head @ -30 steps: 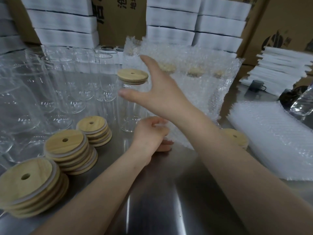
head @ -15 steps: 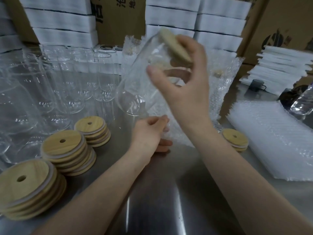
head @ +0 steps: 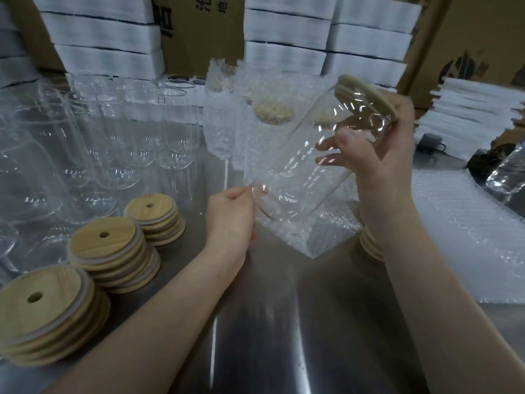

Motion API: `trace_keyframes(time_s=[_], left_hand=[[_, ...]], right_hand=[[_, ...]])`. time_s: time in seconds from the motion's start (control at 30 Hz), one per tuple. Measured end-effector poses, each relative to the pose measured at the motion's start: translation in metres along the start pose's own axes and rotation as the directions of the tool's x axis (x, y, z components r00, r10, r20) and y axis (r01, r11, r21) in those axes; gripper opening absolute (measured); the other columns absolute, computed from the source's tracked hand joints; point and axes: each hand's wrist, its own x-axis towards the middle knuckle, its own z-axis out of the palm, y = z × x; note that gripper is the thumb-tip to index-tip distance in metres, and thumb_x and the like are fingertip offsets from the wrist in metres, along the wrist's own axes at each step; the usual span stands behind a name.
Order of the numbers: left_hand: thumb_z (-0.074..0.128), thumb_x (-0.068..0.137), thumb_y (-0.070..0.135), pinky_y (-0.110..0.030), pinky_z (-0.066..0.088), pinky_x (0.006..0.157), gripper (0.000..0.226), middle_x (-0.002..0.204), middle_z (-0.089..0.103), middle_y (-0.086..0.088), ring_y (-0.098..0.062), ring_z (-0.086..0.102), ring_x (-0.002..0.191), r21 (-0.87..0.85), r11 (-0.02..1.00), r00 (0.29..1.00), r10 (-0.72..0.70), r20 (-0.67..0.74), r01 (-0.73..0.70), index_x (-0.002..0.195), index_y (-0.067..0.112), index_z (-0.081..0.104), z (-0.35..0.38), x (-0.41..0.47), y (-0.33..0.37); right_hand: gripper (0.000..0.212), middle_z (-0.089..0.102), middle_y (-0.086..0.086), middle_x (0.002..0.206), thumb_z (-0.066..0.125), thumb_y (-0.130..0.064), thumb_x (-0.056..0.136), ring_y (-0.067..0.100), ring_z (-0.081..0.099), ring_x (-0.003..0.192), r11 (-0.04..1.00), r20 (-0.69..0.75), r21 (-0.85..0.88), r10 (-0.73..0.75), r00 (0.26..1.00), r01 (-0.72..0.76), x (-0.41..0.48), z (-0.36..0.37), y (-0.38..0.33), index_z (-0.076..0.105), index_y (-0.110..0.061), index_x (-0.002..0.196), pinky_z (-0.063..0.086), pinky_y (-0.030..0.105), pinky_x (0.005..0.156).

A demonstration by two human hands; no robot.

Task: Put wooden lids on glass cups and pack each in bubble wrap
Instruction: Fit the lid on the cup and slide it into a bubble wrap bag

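Head view.
- One glass cup (head: pixel 301 172) in hand, clear and straight-sided. It is tilted in the air above the steel table (head: pixel 270 322), base low to the left, mouth high to the right.
- One wooden lid (head: pixel 360 89) is seated on its mouth, pale wood, seen edge-on.
- Right hand (head: pixel 377 155): fingers and thumb curled round the cup's upper part just below the lid; fingertips show through the glass.
- Left hand (head: pixel 230 220): fingers curled, pinching the edge of a bubble-wrap bag (head: pixel 309 234) right at the cup's base. The bag lies on the table under the cup.
- Lid stacks: three on the left (head: pixel 42 311), (head: pixel 108 251), (head: pixel 154 214), each top lid with one small hole; a fourth stack (head: pixel 369 245) is half hidden behind the right forearm.
- Wrapped cups (head: pixel 272 120) stand upright behind; at least two, exact count unclear.
- Bare cups (head: pixel 113 143) crowd the back left, too many and too overlapped to count.
- One pile of bubble-wrap bags (head: pixel 468 231) lies at the right.
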Motion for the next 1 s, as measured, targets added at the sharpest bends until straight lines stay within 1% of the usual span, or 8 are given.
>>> trace_keyframes(time_s=[0.17, 0.33, 0.47, 0.57, 0.67, 0.77, 0.83, 1.0], left_hand=[[0.068, 0.088, 0.027, -0.021, 0.034, 0.045, 0.031, 0.054, 0.054, -0.004, -0.015, 0.045, 0.047, 0.016, 0.997, 0.997, 0.078, -0.022, -0.078, 0.059, 0.019, 0.069, 0.001, 0.0, 0.001], [0.07, 0.087, 0.027, -0.034, 0.036, 0.064, 0.033, 0.062, 0.05, -0.009, -0.02, 0.043, 0.06, -0.023, 0.978, 0.978, 0.208, -0.019, -0.209, 0.073, -0.003, 0.066, 0.0, -0.003, 0.003], [0.064, 0.093, 0.032, -0.025, 0.04, 0.073, 0.046, 0.074, 0.051, -0.007, -0.012, 0.05, 0.073, -0.006, 0.924, 0.923, 0.384, 0.018, -0.383, 0.077, -0.012, 0.064, 0.001, -0.008, 0.004], [0.061, 0.086, 0.033, -0.013, 0.038, 0.096, 0.023, 0.105, 0.062, 0.003, 0.0, 0.056, 0.106, 0.021, 0.888, 0.882, 0.453, 0.127, -0.459, 0.092, 0.014, 0.072, 0.001, -0.015, 0.007], [0.065, 0.07, 0.057, -0.02, 0.024, 0.113, 0.076, 0.134, 0.045, 0.019, 0.002, 0.033, 0.134, 0.203, 0.835, 0.838, 0.431, 0.336, -0.511, 0.137, 0.023, 0.052, -0.001, -0.019, 0.005], [0.076, 0.054, 0.067, -0.03, 0.014, 0.12, 0.124, 0.154, 0.023, 0.019, 0.002, 0.013, 0.144, 0.392, 0.733, 0.81, 0.371, 0.454, -0.556, 0.155, 0.033, 0.013, 0.0, -0.021, 0.004], [0.086, 0.06, 0.056, -0.035, 0.014, 0.121, 0.129, 0.158, 0.018, 0.016, 0.001, 0.011, 0.144, 0.421, 0.708, 0.809, 0.387, 0.442, -0.568, 0.156, 0.034, 0.003, 0.002, -0.021, 0.001], [0.083, 0.073, 0.04, -0.022, 0.023, 0.113, 0.102, 0.15, 0.034, 0.011, 0.0, 0.027, 0.137, 0.358, 0.701, 0.786, 0.526, 0.325, -0.617, 0.153, 0.026, 0.02, 0.004, -0.016, -0.004]], right_hand=[[0.048, 0.053, -0.002, 0.121, 0.073, -0.037, 0.078, 0.035, 0.063, 0.1, 0.988, 0.03, -0.136, -0.072, 0.997, 0.076, -0.001, -0.005, 0.002, 0.048, -0.033, 0.119, 0.057, 0.055, 0.078], [0.053, 0.052, -0.016, 0.116, 0.075, -0.035, 0.079, 0.007, 0.062, 0.092, 0.971, -0.006, -0.209, -0.118, 0.993, 0.114, -0.001, -0.006, 0.004, 0.047, -0.027, 0.122, 0.059, 0.039, 0.076], [0.052, 0.05, -0.007, 0.12, 0.075, -0.035, 0.079, 0.008, 0.06, 0.096, 0.957, -0.089, -0.271, -0.136, 0.987, 0.108, -0.001, -0.005, 0.006, 0.047, -0.025, 0.122, 0.057, 0.033, 0.077], [0.053, 0.053, 0.007, 0.123, 0.075, -0.038, 0.08, 0.025, 0.063, 0.099, 0.965, -0.179, -0.254, -0.109, 0.978, 0.061, 0.0, -0.005, 0.008, 0.047, -0.025, 0.123, 0.058, 0.049, 0.076], [0.057, 0.056, 0.01, 0.123, 0.076, -0.044, 0.079, 0.032, 0.064, 0.098, 0.973, -0.257, -0.228, -0.078, 0.963, 0.018, 0.0, -0.007, 0.008, 0.049, -0.021, 0.124, 0.057, 0.053, 0.075], [0.058, 0.057, 0.009, 0.122, 0.077, -0.045, 0.078, 0.033, 0.064, 0.099, 0.974, -0.26, -0.228, -0.067, 0.963, 0.006, -0.001, -0.005, 0.008, 0.05, -0.022, 0.124, 0.057, 0.053, 0.076], [0.054, 0.057, 0.002, 0.122, 0.077, -0.042, 0.079, 0.029, 0.064, 0.1, 0.975, -0.236, -0.223, -0.074, 0.969, 0.02, -0.003, -0.001, 0.006, 0.05, -0.025, 0.123, 0.057, 0.052, 0.076], [0.053, 0.054, -0.007, 0.117, 0.077, -0.036, 0.081, 0.022, 0.063, 0.098, 0.976, -0.172, -0.212, -0.091, 0.981, 0.054, -0.007, 0.01, 0.002, 0.05, -0.021, 0.124, 0.059, 0.046, 0.072]])
